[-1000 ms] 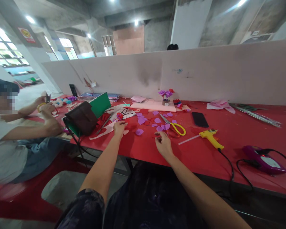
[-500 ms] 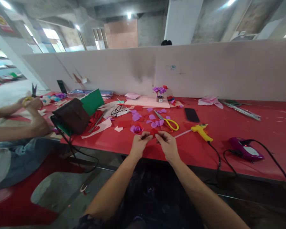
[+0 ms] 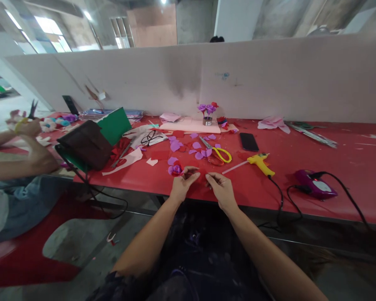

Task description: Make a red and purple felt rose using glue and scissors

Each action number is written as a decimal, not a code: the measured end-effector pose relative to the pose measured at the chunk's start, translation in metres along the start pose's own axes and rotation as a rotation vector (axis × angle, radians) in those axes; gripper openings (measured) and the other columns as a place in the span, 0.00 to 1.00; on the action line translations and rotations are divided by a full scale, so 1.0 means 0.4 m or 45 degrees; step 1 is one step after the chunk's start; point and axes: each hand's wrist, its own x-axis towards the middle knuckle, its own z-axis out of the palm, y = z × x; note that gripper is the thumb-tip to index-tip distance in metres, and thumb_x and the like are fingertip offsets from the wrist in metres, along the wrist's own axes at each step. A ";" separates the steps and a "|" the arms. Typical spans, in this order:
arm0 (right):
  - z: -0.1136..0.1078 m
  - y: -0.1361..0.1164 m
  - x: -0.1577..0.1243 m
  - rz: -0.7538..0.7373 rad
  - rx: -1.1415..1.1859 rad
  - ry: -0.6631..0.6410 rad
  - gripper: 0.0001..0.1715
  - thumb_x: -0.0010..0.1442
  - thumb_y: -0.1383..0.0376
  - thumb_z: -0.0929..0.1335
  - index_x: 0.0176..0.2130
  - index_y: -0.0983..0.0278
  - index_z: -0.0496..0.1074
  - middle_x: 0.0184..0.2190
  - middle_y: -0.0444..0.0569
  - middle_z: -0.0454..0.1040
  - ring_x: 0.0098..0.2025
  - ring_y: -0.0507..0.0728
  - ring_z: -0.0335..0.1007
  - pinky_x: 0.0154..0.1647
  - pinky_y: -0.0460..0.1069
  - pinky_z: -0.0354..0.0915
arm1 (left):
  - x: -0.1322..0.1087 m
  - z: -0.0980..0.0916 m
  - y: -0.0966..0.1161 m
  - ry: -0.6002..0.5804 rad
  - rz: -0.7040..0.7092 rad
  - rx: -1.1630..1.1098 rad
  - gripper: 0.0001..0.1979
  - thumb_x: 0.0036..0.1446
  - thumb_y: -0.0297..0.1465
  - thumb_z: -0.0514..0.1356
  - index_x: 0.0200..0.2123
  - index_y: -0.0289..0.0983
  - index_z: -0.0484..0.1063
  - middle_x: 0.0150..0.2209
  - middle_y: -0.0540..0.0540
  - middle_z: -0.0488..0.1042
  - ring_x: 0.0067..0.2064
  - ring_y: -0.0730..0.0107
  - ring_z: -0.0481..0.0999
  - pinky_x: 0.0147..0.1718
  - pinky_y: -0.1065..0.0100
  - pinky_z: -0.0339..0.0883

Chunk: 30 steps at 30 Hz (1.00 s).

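My left hand (image 3: 182, 184) and my right hand (image 3: 221, 189) sit side by side at the near edge of the red table (image 3: 301, 179). Both have their fingers pinched together on a small red piece that blends into the table, too small to make out. A purple and red paper flower (image 3: 176, 169) lies just left of my left fingertips. Loose purple petals (image 3: 175, 145) and yellow-handled scissors (image 3: 217, 151) lie just beyond my hands.
A yellow glue gun (image 3: 261, 162) with black cord, a purple iron (image 3: 315, 188), a black phone (image 3: 248, 141), eyeglasses (image 3: 152, 137), a brown bag (image 3: 86, 144) and a green folder (image 3: 114, 124) lie around. Another person (image 3: 21, 154) works with scissors at far left.
My left hand came back from the far left of the table to meet my right hand at the near edge; both now pinch together. The view tilted down slightly.
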 end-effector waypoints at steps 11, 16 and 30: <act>-0.022 -0.002 0.020 0.145 0.155 -0.078 0.14 0.44 0.56 0.76 0.28 0.63 0.77 0.23 0.45 0.75 0.22 0.50 0.66 0.24 0.46 0.58 | 0.032 0.007 0.009 -0.004 -0.172 -0.139 0.16 0.34 0.34 0.73 0.27 0.34 0.75 0.19 0.55 0.68 0.20 0.81 0.60 0.21 0.72 0.50; -0.024 0.002 0.021 0.175 0.146 -0.081 0.14 0.44 0.56 0.76 0.29 0.63 0.77 0.22 0.44 0.75 0.22 0.50 0.66 0.23 0.45 0.57 | 0.030 0.007 0.011 -0.004 -0.189 -0.186 0.16 0.32 0.33 0.73 0.26 0.34 0.75 0.19 0.55 0.68 0.19 0.82 0.60 0.21 0.73 0.49; -0.023 0.007 0.023 0.167 0.117 -0.073 0.12 0.43 0.60 0.74 0.29 0.63 0.75 0.22 0.43 0.74 0.22 0.49 0.66 0.22 0.45 0.55 | 0.031 0.001 0.008 -0.065 -0.166 -0.138 0.15 0.34 0.34 0.73 0.27 0.34 0.75 0.19 0.55 0.69 0.19 0.82 0.59 0.21 0.73 0.49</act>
